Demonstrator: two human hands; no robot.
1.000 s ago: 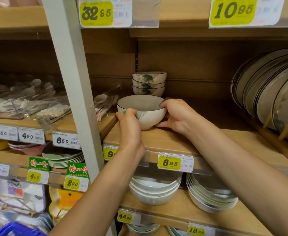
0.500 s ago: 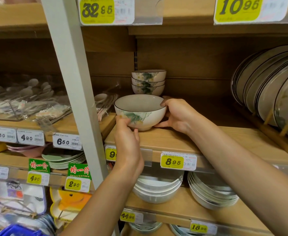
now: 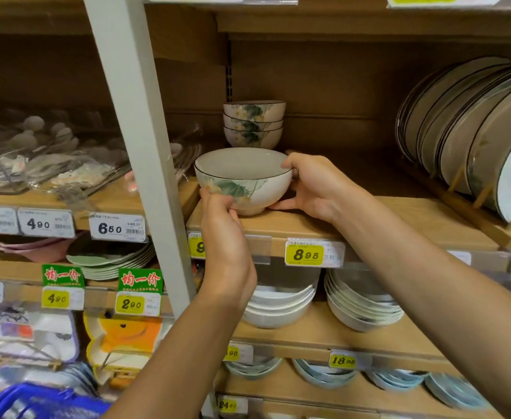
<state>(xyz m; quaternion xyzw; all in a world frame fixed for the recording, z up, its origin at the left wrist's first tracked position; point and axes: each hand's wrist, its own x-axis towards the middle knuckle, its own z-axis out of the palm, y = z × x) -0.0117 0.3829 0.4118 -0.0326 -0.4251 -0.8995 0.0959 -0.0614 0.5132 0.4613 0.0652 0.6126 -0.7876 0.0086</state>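
Observation:
A cream bowl (image 3: 242,179) with a dark rim and a green leaf pattern stands on the wooden shelf (image 3: 399,219), near its front edge. My left hand (image 3: 224,237) holds the bowl low on its left side, fingers curled at the base. My right hand (image 3: 314,186) grips its right side, with the fingers at the rim and the thumb near the foot. Behind it stands a stack of three matching bowls (image 3: 254,124).
A grey upright post (image 3: 136,116) rises just left of the bowl. Dark-rimmed plates (image 3: 472,128) stand in a wooden rack at the right. Packaged spoons (image 3: 36,158) lie on the left shelf. White bowls (image 3: 281,306) fill the shelf below. A blue basket (image 3: 36,400) sits bottom left.
The bowl has turned so its leaf pattern faces me. My left hand slid from the rim down to the bowl's lower side. The right hand stays on the right side.

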